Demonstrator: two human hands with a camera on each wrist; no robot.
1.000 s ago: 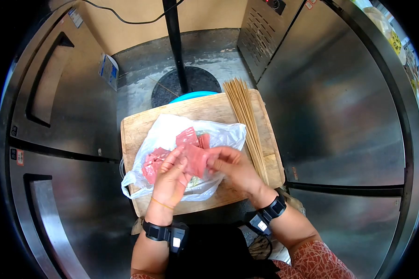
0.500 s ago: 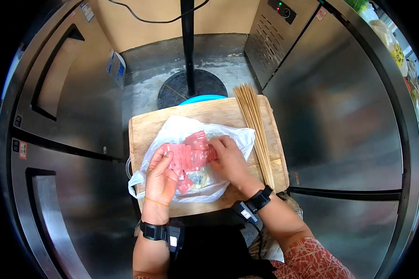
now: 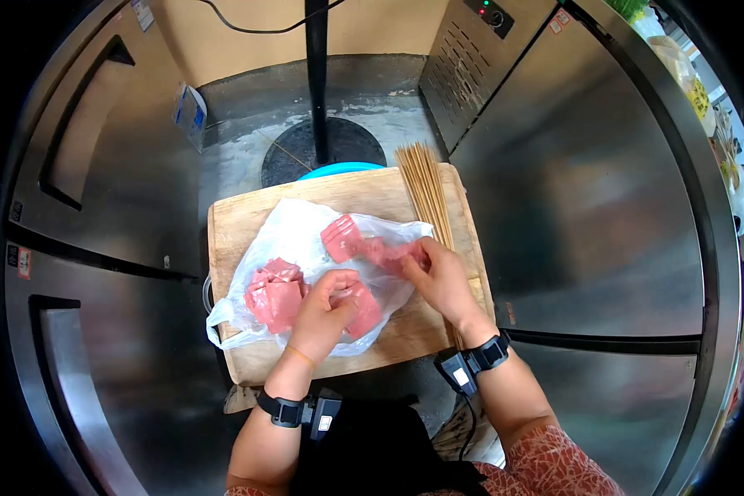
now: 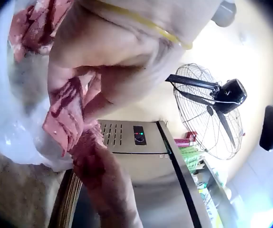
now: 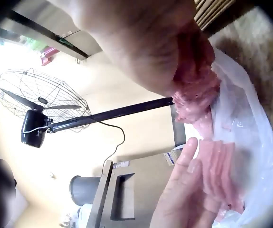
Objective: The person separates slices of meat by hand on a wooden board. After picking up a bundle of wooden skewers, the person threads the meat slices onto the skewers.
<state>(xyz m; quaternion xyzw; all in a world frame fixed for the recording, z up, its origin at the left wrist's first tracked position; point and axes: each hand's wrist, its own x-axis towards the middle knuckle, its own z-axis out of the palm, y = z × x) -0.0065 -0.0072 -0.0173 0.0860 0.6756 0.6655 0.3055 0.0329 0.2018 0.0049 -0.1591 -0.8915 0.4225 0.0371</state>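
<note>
In the head view, my left hand (image 3: 321,310) pinches pink sliced meat (image 3: 362,311) between thumb and fingers, low over a white plastic bag (image 3: 293,219). The left wrist view shows several layered slices (image 4: 62,126) hanging from that grip. To the right, my right hand (image 3: 448,285) grips another bunch of meat slices (image 3: 386,253), bunched under the fingers in the right wrist view. Further slices (image 3: 341,238) lie at the bag's far side, close by that bunch. A pile of meat (image 3: 274,294) sits on the bag left of my left hand.
Beneath the bag is a wooden board (image 3: 231,217). A bundle of thin wooden skewers (image 3: 426,186) lies along its right side. Steel cabinets (image 3: 587,207) stand close on both sides. Behind the board are a blue rim (image 3: 343,169) and a black pole (image 3: 317,91) on a round base.
My hands were together over a slice, then side by side on a row of slices. Now they are apart, each with its own meat, and the left pile shows again. The view has shifted slightly.
</note>
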